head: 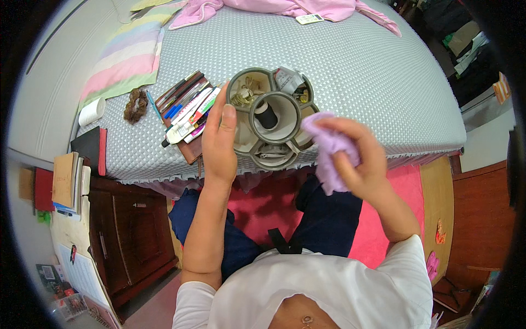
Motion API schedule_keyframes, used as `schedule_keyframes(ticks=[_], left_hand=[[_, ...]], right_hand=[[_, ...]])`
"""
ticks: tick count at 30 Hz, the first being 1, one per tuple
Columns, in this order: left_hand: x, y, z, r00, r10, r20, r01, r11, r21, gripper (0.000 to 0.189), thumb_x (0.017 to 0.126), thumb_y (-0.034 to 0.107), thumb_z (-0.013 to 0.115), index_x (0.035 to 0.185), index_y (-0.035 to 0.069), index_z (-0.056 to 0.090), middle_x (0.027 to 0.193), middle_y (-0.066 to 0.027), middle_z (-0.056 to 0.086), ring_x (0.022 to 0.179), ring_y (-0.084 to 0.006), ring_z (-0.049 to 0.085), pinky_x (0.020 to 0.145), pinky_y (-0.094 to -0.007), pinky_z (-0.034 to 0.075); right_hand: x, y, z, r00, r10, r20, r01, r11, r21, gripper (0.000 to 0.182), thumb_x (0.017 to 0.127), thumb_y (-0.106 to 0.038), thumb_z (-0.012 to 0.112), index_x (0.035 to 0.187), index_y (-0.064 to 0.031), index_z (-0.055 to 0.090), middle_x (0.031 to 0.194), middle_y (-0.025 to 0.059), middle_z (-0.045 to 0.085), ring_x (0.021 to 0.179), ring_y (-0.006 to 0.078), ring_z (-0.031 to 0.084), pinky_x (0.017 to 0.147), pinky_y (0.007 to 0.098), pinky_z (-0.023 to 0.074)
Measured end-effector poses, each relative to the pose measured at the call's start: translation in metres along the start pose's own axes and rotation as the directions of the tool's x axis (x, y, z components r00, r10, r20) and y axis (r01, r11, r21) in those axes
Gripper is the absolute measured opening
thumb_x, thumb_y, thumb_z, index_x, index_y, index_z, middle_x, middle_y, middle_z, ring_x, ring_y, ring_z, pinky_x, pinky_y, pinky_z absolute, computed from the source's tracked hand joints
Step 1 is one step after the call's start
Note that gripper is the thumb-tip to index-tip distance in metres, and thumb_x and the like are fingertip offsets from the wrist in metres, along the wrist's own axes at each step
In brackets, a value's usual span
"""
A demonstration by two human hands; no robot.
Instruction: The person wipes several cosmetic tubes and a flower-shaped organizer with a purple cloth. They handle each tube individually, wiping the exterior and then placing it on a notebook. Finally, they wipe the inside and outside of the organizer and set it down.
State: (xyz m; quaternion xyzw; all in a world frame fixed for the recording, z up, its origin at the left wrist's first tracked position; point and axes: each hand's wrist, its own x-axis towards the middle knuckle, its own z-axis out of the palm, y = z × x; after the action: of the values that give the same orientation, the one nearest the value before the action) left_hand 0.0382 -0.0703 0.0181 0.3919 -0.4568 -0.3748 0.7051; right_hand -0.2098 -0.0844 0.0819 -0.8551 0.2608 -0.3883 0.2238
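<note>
A grey-rimmed organizer [295,135] with several round compartments stands at the bed's near edge. My left hand [220,140] is pressed along its left side, fingers straight and thumb by the rim. Bunched in my right hand [363,158] is a lilac cloth [335,158], held at the organizer's right side. In the central cup sits a spool of black thread [266,116]. The back left compartment holds tangled gold-coloured items [248,92]. A silver-and-red packet [289,80] pokes out at the back right. Flat pale items [274,151] lie in the front compartment.
Left of the organizer, pens and tubes [189,109] lie on a brown leather case [191,152]. Farther left are a brown hair tie [135,106], a white roll [92,112] and a black-and-red book [90,148]. Pink clothing [271,7] lies across the bed's [370,82] far side.
</note>
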Motion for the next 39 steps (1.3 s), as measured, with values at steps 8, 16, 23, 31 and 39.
schedule_keyframes(ticks=[8,16,23,31,39], left_hand=[[0.0,-0.004,0.004,0.989,-0.136,0.055,0.142,0.981,-0.133,0.056,0.107,0.033,0.045,0.146,-0.007,0.043,0.14,-0.015,0.055,0.13,-0.0216,0.051,0.112,-0.0346,0.037],[-0.006,0.001,0.012,0.984,0.173,0.047,-0.178,0.906,0.383,0.056,0.103,0.029,0.054,0.145,-0.006,0.045,0.136,-0.0188,0.057,0.126,-0.0253,0.053,0.11,-0.0363,0.037],[-0.008,0.0,0.011,0.976,0.214,0.026,-0.205,0.887,0.414,0.053,0.102,0.027,0.056,0.144,-0.004,0.049,0.131,-0.0186,0.059,0.121,-0.0256,0.056,0.107,-0.0356,0.039],[-0.007,-0.006,0.008,0.985,0.149,0.087,-0.172,0.848,0.501,0.055,0.099,0.032,0.061,0.144,0.002,0.052,0.108,-0.0129,0.06,0.101,-0.0229,0.057,0.095,-0.0342,0.044],[0.0,-0.008,0.006,0.999,-0.038,0.034,0.035,0.998,0.061,0.052,0.104,0.031,0.052,0.144,-0.002,0.049,0.135,-0.0153,0.059,0.126,-0.0202,0.055,0.107,-0.0334,0.041]], right_hand=[[0.028,0.021,-0.027,0.814,-0.421,0.4,0.579,0.632,-0.515,0.035,0.078,-0.013,0.067,0.113,-0.009,0.067,0.122,0.0019,0.066,0.093,0.0204,0.062,0.078,0.0347,0.051],[0.017,0.034,-0.005,0.817,-0.124,0.563,0.514,0.599,-0.614,0.022,0.08,-0.017,0.062,0.1,-0.0116,0.067,0.102,0.0007,0.061,0.088,0.0201,0.058,0.068,0.0347,0.0515],[0.012,0.025,0.007,0.872,0.063,0.485,0.089,0.955,-0.282,0.023,0.082,-0.016,0.067,0.1,-0.0041,0.063,0.093,0.0145,0.063,0.085,0.0383,0.063,0.074,0.0462,0.0526],[0.01,0.036,-0.001,0.746,0.09,0.659,0.27,0.865,-0.423,0.022,0.084,-0.012,0.061,0.105,-0.0089,0.063,0.092,0.0092,0.063,0.08,0.0314,0.066,0.067,0.0447,0.0531],[0.02,0.029,-0.021,0.793,-0.048,0.607,0.339,0.862,-0.376,0.045,0.066,-0.008,0.073,0.11,-0.0104,0.066,0.108,0.0024,0.066,0.091,0.0277,0.064,0.077,0.0407,0.0525]])
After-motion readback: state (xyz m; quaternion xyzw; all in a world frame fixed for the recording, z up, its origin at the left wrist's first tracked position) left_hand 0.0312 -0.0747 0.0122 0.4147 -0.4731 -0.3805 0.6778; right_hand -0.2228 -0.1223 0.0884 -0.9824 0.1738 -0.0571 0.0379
